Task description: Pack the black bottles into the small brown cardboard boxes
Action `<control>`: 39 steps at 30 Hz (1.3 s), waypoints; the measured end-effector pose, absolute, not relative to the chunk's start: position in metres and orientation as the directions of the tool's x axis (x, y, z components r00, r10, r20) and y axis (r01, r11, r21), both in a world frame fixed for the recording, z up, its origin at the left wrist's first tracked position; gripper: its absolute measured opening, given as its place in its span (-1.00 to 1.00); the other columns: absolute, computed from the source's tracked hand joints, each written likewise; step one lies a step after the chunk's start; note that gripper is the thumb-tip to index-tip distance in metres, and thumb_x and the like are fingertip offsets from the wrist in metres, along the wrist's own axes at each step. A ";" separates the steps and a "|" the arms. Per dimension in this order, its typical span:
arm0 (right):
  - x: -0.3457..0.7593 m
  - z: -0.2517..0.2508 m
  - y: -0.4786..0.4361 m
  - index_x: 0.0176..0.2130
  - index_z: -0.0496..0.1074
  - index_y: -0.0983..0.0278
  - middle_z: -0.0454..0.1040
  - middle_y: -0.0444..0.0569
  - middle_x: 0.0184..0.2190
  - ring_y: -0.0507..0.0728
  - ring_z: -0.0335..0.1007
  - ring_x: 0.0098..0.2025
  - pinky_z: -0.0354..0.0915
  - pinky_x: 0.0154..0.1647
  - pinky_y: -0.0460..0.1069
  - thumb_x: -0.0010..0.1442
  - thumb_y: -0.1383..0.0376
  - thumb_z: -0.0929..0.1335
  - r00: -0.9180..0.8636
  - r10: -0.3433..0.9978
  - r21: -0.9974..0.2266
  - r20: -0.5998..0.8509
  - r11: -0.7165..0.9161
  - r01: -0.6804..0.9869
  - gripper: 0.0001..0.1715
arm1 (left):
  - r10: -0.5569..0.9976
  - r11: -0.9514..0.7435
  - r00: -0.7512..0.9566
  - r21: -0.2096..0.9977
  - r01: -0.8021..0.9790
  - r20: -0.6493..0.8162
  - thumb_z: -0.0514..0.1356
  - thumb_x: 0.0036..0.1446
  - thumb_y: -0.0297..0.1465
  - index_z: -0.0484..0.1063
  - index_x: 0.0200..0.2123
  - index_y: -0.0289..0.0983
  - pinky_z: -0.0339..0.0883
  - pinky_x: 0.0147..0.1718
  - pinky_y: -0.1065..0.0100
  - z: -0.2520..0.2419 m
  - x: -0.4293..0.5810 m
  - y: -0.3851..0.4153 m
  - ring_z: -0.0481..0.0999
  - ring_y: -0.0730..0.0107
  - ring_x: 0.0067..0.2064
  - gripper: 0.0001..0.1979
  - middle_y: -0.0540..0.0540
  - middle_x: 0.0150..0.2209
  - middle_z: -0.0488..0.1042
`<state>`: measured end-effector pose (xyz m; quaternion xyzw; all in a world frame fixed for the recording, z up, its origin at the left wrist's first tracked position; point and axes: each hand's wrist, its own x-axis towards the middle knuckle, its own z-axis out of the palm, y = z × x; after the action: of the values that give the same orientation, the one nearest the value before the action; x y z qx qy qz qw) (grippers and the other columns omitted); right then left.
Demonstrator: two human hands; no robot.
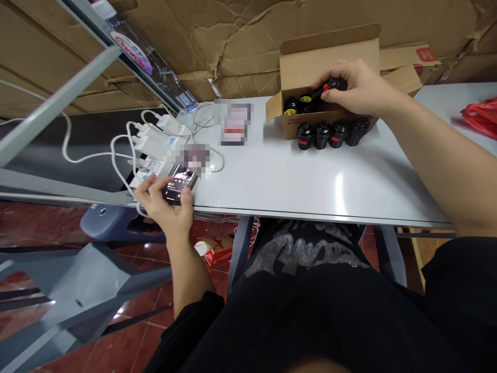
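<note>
My right hand grips a small black cylinder with a red mark, above an open cardboard box. Inside the box lie more black cylinders, some showing yellow ringed ends. Several of the same kind stand in a row along the box's front side, a few with red tabs. On the left, my left hand has its thumb and fingers around the edges of a dark glossy phone at the table's front edge. Its screen faces up.
White chargers with cables crowd the left of the white table. A blurred phone-like thing lies behind. A water bottle leans beyond the metal frame. A red plastic bag lies at the right.
</note>
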<state>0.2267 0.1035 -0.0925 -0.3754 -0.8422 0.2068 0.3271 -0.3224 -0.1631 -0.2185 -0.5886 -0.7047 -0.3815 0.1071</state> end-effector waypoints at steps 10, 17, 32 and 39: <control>0.228 -0.087 0.096 0.08 0.81 -0.01 0.78 -0.08 -0.04 0.25 0.61 -0.07 0.63 0.27 0.31 0.52 -0.01 0.65 -0.418 0.857 -0.677 0.303 0.502 0.539 -0.76 | 0.780 -0.374 -0.039 0.516 0.771 0.624 0.36 0.59 -0.06 0.67 0.03 -0.04 0.69 0.12 -0.07 -0.170 -0.174 -0.098 0.66 0.01 -0.04 -0.78 -0.17 -0.07 0.68; 0.223 -0.074 0.084 0.12 0.86 -0.09 0.88 -0.10 0.18 0.26 0.75 0.18 0.62 0.43 0.25 0.61 0.12 0.54 -0.416 0.863 -0.629 0.285 0.496 0.598 -0.79 | 0.870 -0.454 -0.029 0.823 0.342 0.492 0.65 0.50 -0.02 0.52 -0.14 -0.05 0.53 -0.13 0.12 -0.156 -0.082 0.071 0.52 0.19 -0.27 -0.57 0.05 -0.38 0.32; 0.228 -0.081 0.092 0.22 0.89 -0.16 0.89 -0.09 0.10 0.30 0.82 0.12 0.65 0.17 0.27 0.66 0.18 0.58 -0.464 0.820 -0.555 0.336 0.570 0.606 -0.71 | 0.984 -0.169 0.060 0.985 0.027 0.167 0.61 0.43 0.34 0.54 0.19 -0.04 0.42 -0.34 0.29 -0.184 -0.093 0.076 0.60 0.31 -0.33 -0.30 0.07 -0.31 0.47; 0.228 -0.083 0.091 0.35 0.91 -0.10 0.86 -0.14 0.09 0.14 0.67 -0.13 0.64 0.15 0.22 0.51 0.27 0.58 -0.443 0.844 -0.579 0.302 0.532 0.618 -0.48 | 0.975 -0.198 0.112 0.980 0.030 0.194 0.58 0.43 0.37 0.65 0.31 0.11 0.43 -0.41 0.21 -0.192 -0.097 0.082 0.55 0.25 -0.37 -0.32 0.06 -0.37 0.44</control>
<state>0.2284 0.0907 -0.0827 -0.4423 -0.8265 0.1965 0.2876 -0.0970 0.0823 -0.1922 -0.5835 -0.4305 -0.5087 -0.4641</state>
